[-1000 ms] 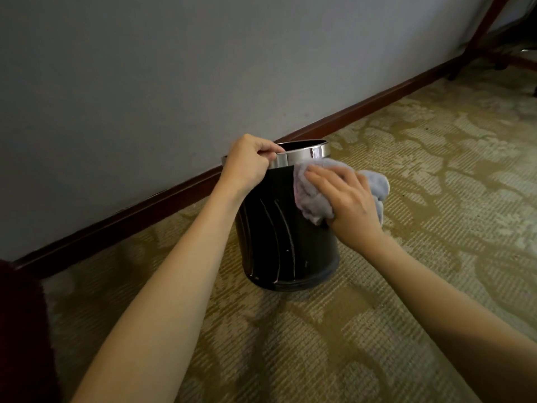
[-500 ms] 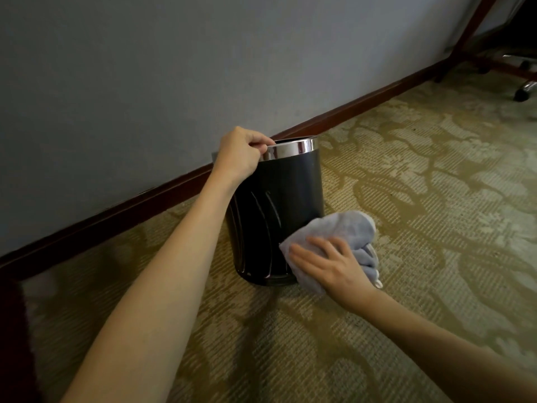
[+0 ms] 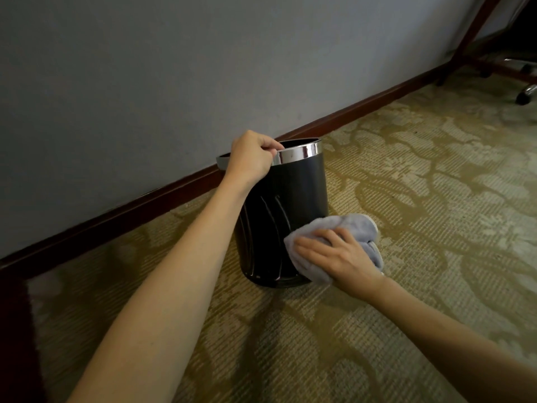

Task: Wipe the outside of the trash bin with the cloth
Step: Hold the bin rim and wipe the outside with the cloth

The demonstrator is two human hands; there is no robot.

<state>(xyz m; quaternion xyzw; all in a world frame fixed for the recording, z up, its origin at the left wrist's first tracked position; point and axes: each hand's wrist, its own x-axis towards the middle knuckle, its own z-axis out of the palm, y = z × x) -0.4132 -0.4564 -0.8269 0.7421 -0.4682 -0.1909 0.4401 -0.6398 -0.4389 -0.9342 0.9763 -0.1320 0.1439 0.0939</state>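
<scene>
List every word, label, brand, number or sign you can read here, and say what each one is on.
None: no readable text in the head view.
Trash bin: plain black side and chrome rim, with no label or brand showing.
Cloth: plain grey, with no tag visible.
Wall and carpet: no signs or writing.
</scene>
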